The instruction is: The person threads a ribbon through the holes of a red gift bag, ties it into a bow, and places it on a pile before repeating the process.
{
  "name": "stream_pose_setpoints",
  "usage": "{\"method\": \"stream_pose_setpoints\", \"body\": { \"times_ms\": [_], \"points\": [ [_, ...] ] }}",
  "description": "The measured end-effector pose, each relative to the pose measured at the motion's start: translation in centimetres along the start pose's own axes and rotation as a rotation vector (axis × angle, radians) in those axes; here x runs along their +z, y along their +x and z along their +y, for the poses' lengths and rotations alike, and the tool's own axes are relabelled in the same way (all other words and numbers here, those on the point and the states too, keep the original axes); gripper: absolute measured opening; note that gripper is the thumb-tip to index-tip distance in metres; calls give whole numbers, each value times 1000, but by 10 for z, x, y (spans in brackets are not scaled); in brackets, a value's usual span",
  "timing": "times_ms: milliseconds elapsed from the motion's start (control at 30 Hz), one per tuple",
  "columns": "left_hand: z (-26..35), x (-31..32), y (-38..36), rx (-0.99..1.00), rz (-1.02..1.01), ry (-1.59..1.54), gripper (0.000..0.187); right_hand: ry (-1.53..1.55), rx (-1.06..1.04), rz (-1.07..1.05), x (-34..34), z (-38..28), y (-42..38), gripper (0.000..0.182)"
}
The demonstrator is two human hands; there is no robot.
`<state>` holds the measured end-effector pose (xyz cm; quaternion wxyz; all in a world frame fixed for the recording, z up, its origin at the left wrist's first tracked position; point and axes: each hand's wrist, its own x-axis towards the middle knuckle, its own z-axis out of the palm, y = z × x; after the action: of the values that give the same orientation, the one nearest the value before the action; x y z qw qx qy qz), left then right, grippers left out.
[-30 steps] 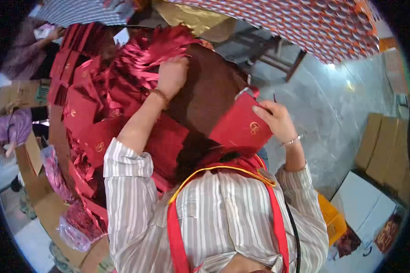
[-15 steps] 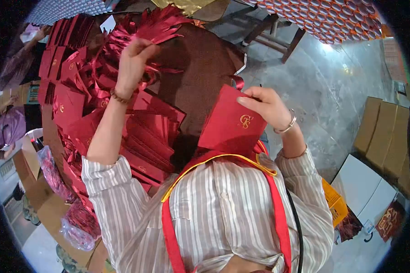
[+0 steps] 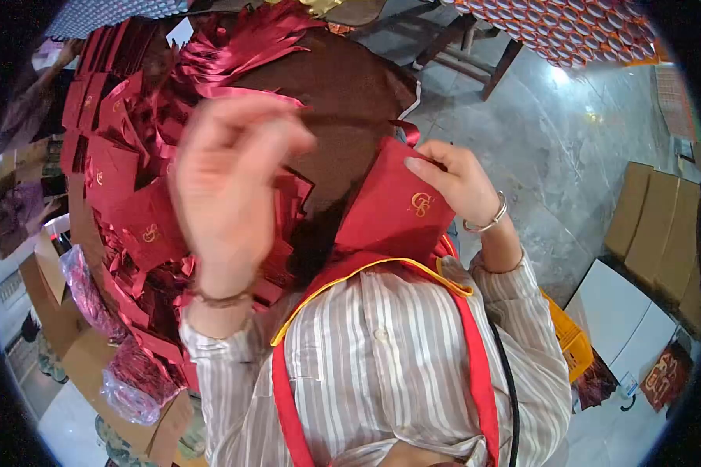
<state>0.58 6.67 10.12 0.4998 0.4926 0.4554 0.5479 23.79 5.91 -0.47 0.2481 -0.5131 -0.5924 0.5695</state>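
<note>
My right hand [image 3: 458, 180] pinches the upper right edge of a flat red paper bag [image 3: 393, 206], thumb on its front. Gold monogram letters are printed on the bag, and a dark red ribbon [image 3: 406, 132] loops up at its top corner. The bag leans against my red apron [image 3: 343, 272] with yellow trim. My left hand [image 3: 230, 175] is raised over the pile of red bags [image 3: 152, 229], smeared by motion, fingers bent toward the right. Beyond it lies a bundle of shiny red ribbons [image 3: 249, 47].
The brown-covered table [image 3: 350, 89] spreads ahead of me. A wooden stool [image 3: 467, 58] stands beyond it. Cardboard [image 3: 650, 233], a white box [image 3: 623, 315] and a yellow crate [image 3: 568, 342] are at the right. Plastic-wrapped ribbons [image 3: 132, 389] lie at the left, with another person near the far left edge.
My left hand has come back from the ribbon bundle toward my body and slightly right, growing larger in view. My right hand keeps its hold on the bag, which has barely shifted.
</note>
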Motion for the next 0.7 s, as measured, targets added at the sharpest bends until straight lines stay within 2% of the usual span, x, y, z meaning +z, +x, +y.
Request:
{"method": "stream_pose_setpoints", "body": {
  "times_ms": [33, 167, 233, 267, 333, 367, 433, 467, 567, 700],
  "points": [
    [-17, 9, -9, -129, -45, -130, 13, -22, 36, 1, -1, 0, -1, 21],
    [-64, 20, -32, -405, -138, -190, 12, -47, 52, 34, -3, 0, -7, 20],
    [-72, 24, -34, -303, -178, 73, 12, -68, 31, 48, -3, -1, -10, 19],
    [-75, 25, -35, -306, -179, 74, 12, -66, 33, 48, -3, -1, -11, 19],
    [-79, 27, -36, -48, -243, 341, 12, -67, -11, 62, -2, -1, -14, 17],
    [-77, 29, -37, -49, -247, 338, 12, -68, -8, 65, -2, -1, -14, 17],
    [-70, 32, -41, -15, -330, 575, 16, -48, 13, 84, 0, -1, -16, 16],
    [-72, 35, -43, 51, -307, 592, 16, -49, 16, 86, 1, -1, -17, 16],
    [-83, 36, -48, 6, -260, 590, 14, -32, -4, 87, 3, -3, -18, 17],
    [-81, 28, -48, -14, -298, 589, 15, -47, -18, 63, 4, -6, -19, 18]
  ]
}}
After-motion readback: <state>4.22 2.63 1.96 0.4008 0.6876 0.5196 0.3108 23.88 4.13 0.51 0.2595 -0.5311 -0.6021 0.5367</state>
